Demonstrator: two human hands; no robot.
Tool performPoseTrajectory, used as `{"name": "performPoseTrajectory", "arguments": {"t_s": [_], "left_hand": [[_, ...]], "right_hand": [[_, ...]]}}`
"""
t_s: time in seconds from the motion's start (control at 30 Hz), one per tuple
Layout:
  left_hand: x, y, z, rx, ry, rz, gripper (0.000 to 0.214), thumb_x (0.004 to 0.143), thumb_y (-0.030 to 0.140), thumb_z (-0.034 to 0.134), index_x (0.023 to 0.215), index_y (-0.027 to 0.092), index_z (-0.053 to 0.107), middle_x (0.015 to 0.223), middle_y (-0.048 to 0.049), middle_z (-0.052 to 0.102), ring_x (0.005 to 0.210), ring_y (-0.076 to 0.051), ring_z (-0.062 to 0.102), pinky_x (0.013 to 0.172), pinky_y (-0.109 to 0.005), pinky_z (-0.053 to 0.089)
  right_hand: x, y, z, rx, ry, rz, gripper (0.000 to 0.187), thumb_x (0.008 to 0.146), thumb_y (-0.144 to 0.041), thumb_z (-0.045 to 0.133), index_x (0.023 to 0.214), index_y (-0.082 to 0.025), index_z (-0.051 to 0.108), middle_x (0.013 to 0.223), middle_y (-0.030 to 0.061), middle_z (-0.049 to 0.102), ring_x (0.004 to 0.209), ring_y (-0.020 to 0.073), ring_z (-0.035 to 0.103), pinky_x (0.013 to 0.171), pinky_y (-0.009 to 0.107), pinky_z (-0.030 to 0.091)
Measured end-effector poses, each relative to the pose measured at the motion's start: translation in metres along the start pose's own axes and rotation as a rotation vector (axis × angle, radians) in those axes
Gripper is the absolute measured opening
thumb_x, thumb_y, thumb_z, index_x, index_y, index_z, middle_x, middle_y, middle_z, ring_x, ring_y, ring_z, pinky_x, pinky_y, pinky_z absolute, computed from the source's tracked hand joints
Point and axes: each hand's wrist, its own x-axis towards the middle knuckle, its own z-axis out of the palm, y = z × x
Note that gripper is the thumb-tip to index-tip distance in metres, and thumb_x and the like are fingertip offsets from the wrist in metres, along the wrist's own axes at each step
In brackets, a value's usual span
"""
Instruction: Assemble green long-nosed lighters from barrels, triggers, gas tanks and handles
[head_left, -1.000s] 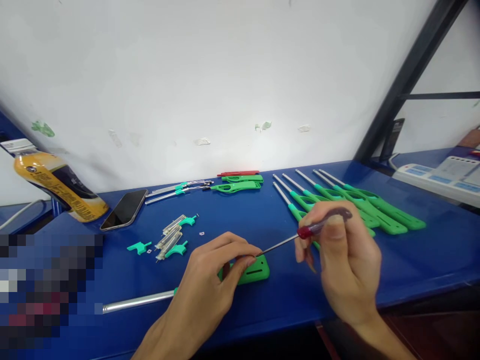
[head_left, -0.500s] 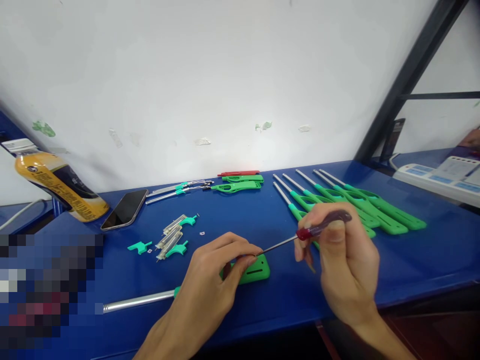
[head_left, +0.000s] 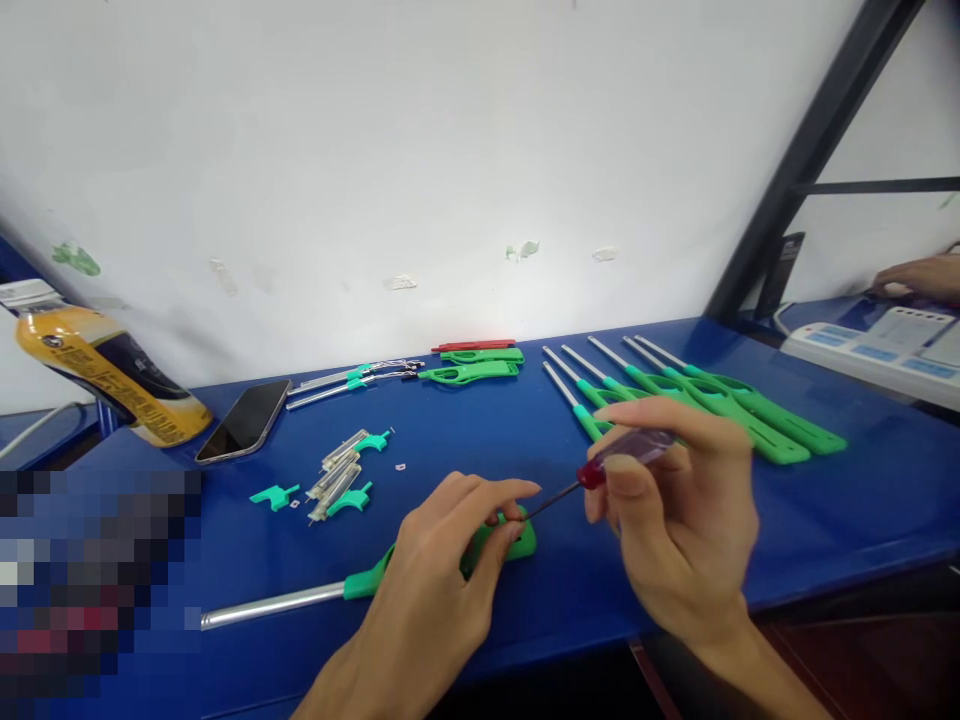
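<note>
My right hand (head_left: 679, 510) grips the purple-red handle of a screwdriver (head_left: 622, 458), whose thin shaft slants down to the left. Its tip meets the pinched thumb and finger of my left hand (head_left: 442, 570); whatever small thing sits between them is hidden. Beneath my left hand lies a green long-nosed gas lighter (head_left: 364, 583), its metal tube pointing left and its grip partly covered. Farther left are clear fuel tanks (head_left: 335, 478) and teal triggers (head_left: 277, 497). Several other green lighters (head_left: 772, 440) lie in a row beyond my right hand.
A leaning drink bottle (head_left: 112, 360) and a phone (head_left: 244, 420) occupy the left side. Toward the wall are lighter tubes with wires (head_left: 330, 392), green casing halves (head_left: 472, 372) and a red casing piece (head_left: 472, 347). Another person's hand (head_left: 922, 277) shows at far right.
My left index finger has lifted and straightened while the thumb pinch stays at the screwdriver tip. My right hand has shifted slightly left and turned the handle. More of the lighter's neck shows.
</note>
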Motion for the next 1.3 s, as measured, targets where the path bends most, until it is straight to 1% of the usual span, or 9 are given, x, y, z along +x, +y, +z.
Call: {"name": "performPoseTrajectory", "arguments": {"t_s": [0.13,0.37,0.63,0.77,0.87,0.97,1.07,1.17,1.3], "left_hand": [[-0.002,-0.003,0.008,0.066,-0.012,0.069,0.037,0.102,0.006,0.058,0.132,0.027,0.063,0.101,0.0019,0.074,0.09,-0.017,0.065,0.082,-0.03,0.052],[-0.005,-0.005,0.015,0.164,-0.054,0.094,0.026,0.104,0.005,0.053,0.119,0.023,0.063,0.099,-0.0008,0.074,0.086,-0.021,0.066,0.077,-0.034,0.052],[-0.008,-0.01,0.015,0.231,-0.109,0.027,0.023,0.104,0.008,0.05,0.115,0.023,0.064,0.103,-0.0044,0.073,0.089,-0.024,0.07,0.079,-0.039,0.057],[-0.008,-0.007,0.009,0.245,-0.171,-0.04,0.022,0.105,0.012,0.052,0.116,0.023,0.067,0.11,-0.0056,0.073,0.094,-0.028,0.072,0.084,-0.047,0.058],[-0.008,-0.004,0.002,0.242,-0.235,-0.082,0.017,0.104,0.016,0.058,0.112,0.023,0.071,0.113,-0.0064,0.074,0.097,-0.031,0.072,0.089,-0.055,0.058],[-0.007,-0.004,-0.003,0.219,-0.287,-0.118,0.019,0.102,0.017,0.062,0.116,0.023,0.073,0.118,-0.0067,0.074,0.103,-0.031,0.072,0.093,-0.057,0.058],[-0.006,-0.007,-0.002,0.186,-0.308,-0.156,0.019,0.101,0.017,0.064,0.113,0.024,0.077,0.118,-0.0062,0.075,0.103,-0.029,0.073,0.094,-0.052,0.06],[-0.006,-0.01,-0.001,0.158,-0.311,-0.191,0.02,0.1,0.018,0.066,0.114,0.024,0.079,0.117,-0.0064,0.075,0.102,-0.028,0.074,0.094,-0.049,0.061],[-0.006,-0.012,-0.001,0.14,-0.309,-0.221,0.023,0.098,0.017,0.067,0.117,0.023,0.08,0.119,-0.0076,0.075,0.105,-0.03,0.074,0.095,-0.051,0.061]], "right_hand": [[-0.001,0.002,0.0,0.019,-0.127,-0.078,0.033,0.104,-0.014,0.063,0.134,-0.029,0.063,0.105,-0.0012,0.071,0.08,0.0112,0.065,0.064,0.023,0.057],[0.002,-0.004,0.003,0.0,-0.29,-0.035,0.031,0.105,-0.019,0.064,0.135,-0.03,0.065,0.096,-0.0027,0.074,0.077,0.0116,0.069,0.07,0.024,0.06],[0.003,-0.004,0.006,-0.075,-0.337,-0.065,0.041,0.104,-0.012,0.062,0.141,-0.031,0.063,0.097,-0.0029,0.076,0.073,0.0123,0.067,0.07,0.026,0.059],[0.005,-0.005,0.004,-0.12,-0.336,-0.059,0.038,0.104,-0.013,0.063,0.137,-0.032,0.066,0.096,-0.0043,0.077,0.076,0.0115,0.069,0.071,0.024,0.06],[0.006,-0.005,0.003,-0.124,-0.352,-0.043,0.039,0.105,-0.013,0.06,0.138,-0.033,0.066,0.115,-0.0021,0.079,0.09,0.0134,0.075,0.083,0.026,0.064],[0.005,-0.005,0.002,-0.066,-0.397,0.022,0.045,0.108,-0.011,0.052,0.145,-0.034,0.062,0.135,0.0,0.075,0.112,0.0172,0.076,0.095,0.031,0.065],[0.005,-0.004,0.004,-0.015,-0.38,0.088,0.045,0.108,-0.012,0.052,0.146,-0.035,0.061,0.123,-0.0016,0.079,0.109,0.0168,0.078,0.094,0.03,0.067],[0.006,-0.004,0.007,-0.076,-0.319,0.063,0.043,0.106,-0.013,0.058,0.141,-0.036,0.066,0.108,-0.0041,0.081,0.096,0.0149,0.079,0.088,0.028,0.067],[0.008,-0.006,0.01,-0.162,-0.278,0.036,0.042,0.103,-0.013,0.065,0.138,-0.037,0.068,0.101,-0.0045,0.08,0.091,0.0144,0.078,0.084,0.026,0.065]]}}
